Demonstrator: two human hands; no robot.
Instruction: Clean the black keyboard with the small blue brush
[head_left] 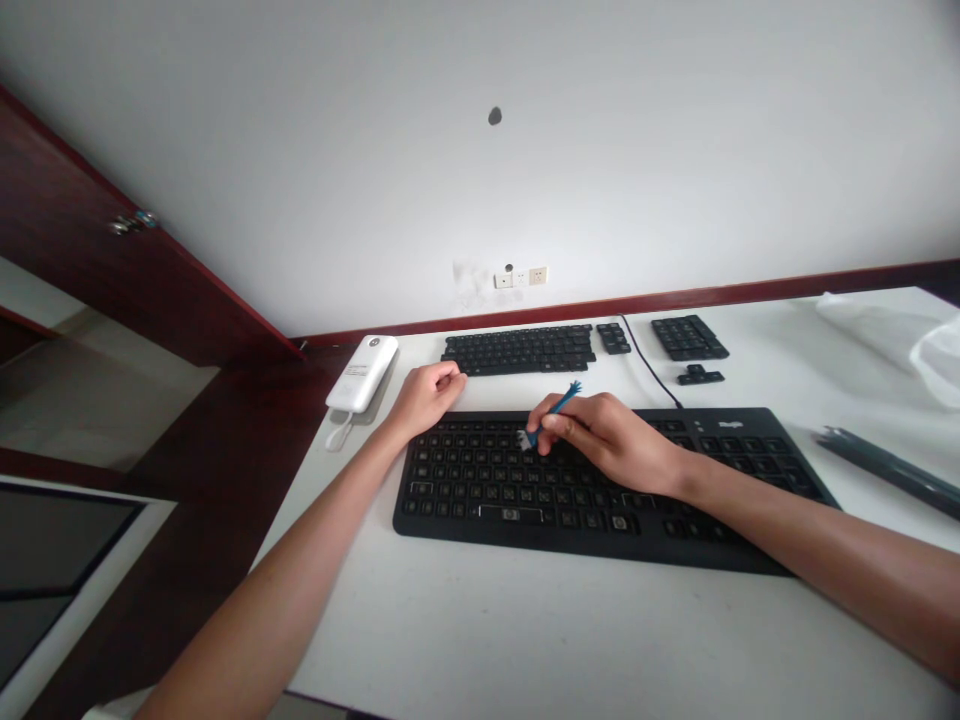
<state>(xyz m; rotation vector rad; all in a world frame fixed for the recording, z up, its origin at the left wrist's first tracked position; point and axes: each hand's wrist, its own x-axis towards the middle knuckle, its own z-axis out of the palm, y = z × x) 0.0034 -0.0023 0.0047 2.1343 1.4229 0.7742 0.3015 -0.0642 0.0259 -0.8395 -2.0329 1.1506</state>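
The right hand [611, 440] pinches a thin blue-handled brush [553, 411] between thumb and fingertips, its pale bristle end touching the upper key rows of the wide black plastic keyboard [600, 490] on the white table [525, 630]. The left hand [426, 396], fingers curled together into a loose fist, rests at the keyboard's far-left corner, near a white power bank [363, 372].
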